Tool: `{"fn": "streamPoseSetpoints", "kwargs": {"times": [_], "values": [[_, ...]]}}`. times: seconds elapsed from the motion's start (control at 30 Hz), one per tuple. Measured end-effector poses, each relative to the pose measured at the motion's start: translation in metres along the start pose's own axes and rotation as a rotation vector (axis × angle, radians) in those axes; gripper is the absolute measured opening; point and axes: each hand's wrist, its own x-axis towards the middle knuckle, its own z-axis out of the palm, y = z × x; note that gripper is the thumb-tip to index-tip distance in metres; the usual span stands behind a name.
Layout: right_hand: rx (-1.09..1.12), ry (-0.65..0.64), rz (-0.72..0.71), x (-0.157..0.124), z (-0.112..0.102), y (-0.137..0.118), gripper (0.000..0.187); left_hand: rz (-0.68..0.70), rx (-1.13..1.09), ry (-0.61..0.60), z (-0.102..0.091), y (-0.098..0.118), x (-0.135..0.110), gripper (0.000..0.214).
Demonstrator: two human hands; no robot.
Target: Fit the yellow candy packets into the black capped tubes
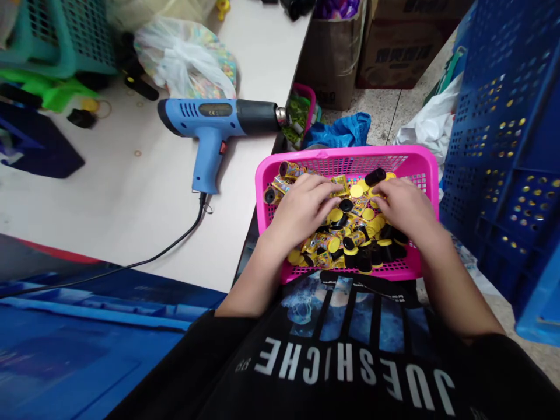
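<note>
A pink basket [345, 153] holds a heap of small black cylinders, yellow round caps and colourful printed wrappers. Inside it on the left reaches my left hand [305, 203], thumb and fingers apart, fingertips at a yellow printed wrapper [340, 185]. My right hand [406, 204] comes in from the other side, its fingers apart and bent over yellow caps near a black cylinder [375, 177]. Neither hand visibly grips a piece, though the undersides of the fingers are hidden. Wrapped cylinders [291, 170] lie past my left hand. Several black cylinders with yellow caps [364, 259] gather at the near side.
On the white table [144, 216] lies a blue heat gun [210, 125], its black cord [175, 244] trailing left. Behind it sits a knotted bag of colourful pieces [188, 58]. Blue crates [503, 146] rise at my right. Cardboard boxes [328, 58] stand beyond the basket.
</note>
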Motion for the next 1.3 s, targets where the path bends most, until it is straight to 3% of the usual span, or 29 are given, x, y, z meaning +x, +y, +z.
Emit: {"fn": "streamPoseSetpoints", "kwargs": {"times": [0.07,0.17,0.3,0.43,0.57,0.67,0.8,0.9,1.07,1.2,1.3], "values": [[-0.058,-0.097,-0.083,-0.001,0.010,-0.004,0.019,0.089,-0.018,-0.032,0.007,0.003,0.001,0.025],[-0.137,-0.113,-0.188,-0.001,0.024,-0.011,0.025,0.172,0.073,-0.135,0.019,0.003,0.003,0.025],[-0.152,-0.040,-0.193,-0.003,0.029,-0.016,0.024,0.055,0.270,-0.189,0.026,-0.003,0.008,0.023],[-0.086,-0.108,-0.285,-0.002,0.034,-0.017,0.024,0.032,0.295,-0.181,0.027,-0.001,0.010,0.027],[-0.066,-0.175,-0.290,0.004,0.041,-0.018,0.017,-0.010,0.322,-0.147,0.034,0.001,0.011,0.032],[-0.029,-0.194,-0.285,0.006,0.036,-0.013,0.010,-0.099,0.323,-0.059,0.037,-0.002,0.012,0.033],[0.038,-0.118,-0.177,0.003,0.018,0.001,0.012,-0.129,0.282,-0.059,0.034,-0.007,0.011,0.035],[0.131,-0.030,-0.167,-0.001,0.003,0.010,0.013,-0.109,0.178,-0.016,0.023,-0.008,0.011,0.039],[0.439,0.093,-0.149,-0.005,-0.019,0.010,0.014,-0.158,-0.218,0.193,0.000,0.010,0.009,0.031],[0.669,0.186,-0.078,-0.002,-0.030,-0.006,0.017,-0.295,-0.661,0.087,0.004,0.027,0.010,0.048],[0.903,0.139,-0.080,0.004,-0.037,-0.015,0.023,-0.367,-0.859,0.181,0.011,0.024,0.016,0.044]]}}
